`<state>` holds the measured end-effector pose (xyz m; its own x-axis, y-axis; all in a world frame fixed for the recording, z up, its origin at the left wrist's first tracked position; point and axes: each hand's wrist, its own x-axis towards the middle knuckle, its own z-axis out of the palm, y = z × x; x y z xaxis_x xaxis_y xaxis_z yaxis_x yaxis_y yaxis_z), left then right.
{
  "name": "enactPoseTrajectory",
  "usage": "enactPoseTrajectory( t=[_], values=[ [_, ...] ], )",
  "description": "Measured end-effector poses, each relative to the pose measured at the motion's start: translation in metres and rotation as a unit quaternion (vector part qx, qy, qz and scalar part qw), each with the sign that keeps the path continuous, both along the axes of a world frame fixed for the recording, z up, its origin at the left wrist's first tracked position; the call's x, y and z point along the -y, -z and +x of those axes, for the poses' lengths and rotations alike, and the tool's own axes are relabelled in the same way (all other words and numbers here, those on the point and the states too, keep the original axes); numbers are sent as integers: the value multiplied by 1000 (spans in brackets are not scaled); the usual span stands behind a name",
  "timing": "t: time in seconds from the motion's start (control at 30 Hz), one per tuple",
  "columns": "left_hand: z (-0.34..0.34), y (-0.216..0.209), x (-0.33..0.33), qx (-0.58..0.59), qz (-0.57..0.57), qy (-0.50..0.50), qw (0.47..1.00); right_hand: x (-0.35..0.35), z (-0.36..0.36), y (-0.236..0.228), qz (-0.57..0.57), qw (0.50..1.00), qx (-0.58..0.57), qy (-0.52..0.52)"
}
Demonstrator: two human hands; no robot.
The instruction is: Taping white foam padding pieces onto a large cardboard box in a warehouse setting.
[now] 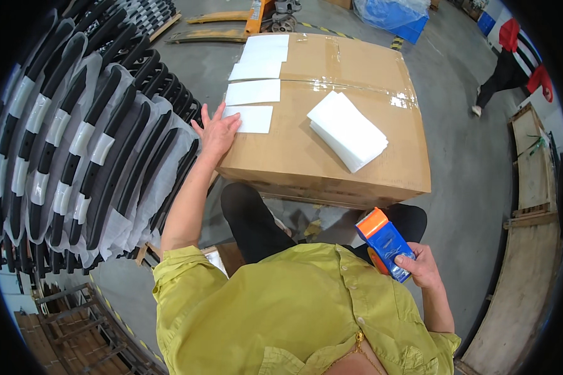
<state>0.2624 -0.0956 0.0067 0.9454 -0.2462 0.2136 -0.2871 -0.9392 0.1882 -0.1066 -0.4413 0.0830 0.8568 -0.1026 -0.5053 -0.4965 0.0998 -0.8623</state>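
Left edge of carton [288,159]: my left hand [219,132], fingers spread, touches a white sheet [258,120]; my right hand [421,267] grips a blue-and-orange handheld dispenser [386,240], long axis slanting toward carton.

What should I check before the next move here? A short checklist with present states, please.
1. Left hand on nearest single white sheet: ok, fingers at its left end.
2. Right hand gripping blue-and-orange tool: ok.
3. Tape loaded in that tool: cannot tell.
4. Stack of white sheets squared up: not ok, edges fanned.
5. Clear tape across the carton top: ok.
6. Other person away from the carton: ok.
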Motion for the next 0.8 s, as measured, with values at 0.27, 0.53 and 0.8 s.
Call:
enactPoseTrajectory(
  t=[0.27, 0.53, 0.8],
  values=[
    [-2, 4, 9, 150, 46, 20, 987, 1, 2, 8, -3, 1000, 2, -9],
    [9, -1, 87, 167, 5, 214, 962, -3, 8, -1, 9, 1000, -7, -15],
    [23, -5, 88, 38, 71, 225, 971, -3, -4, -5, 21, 999, 18, 36]
  ],
)
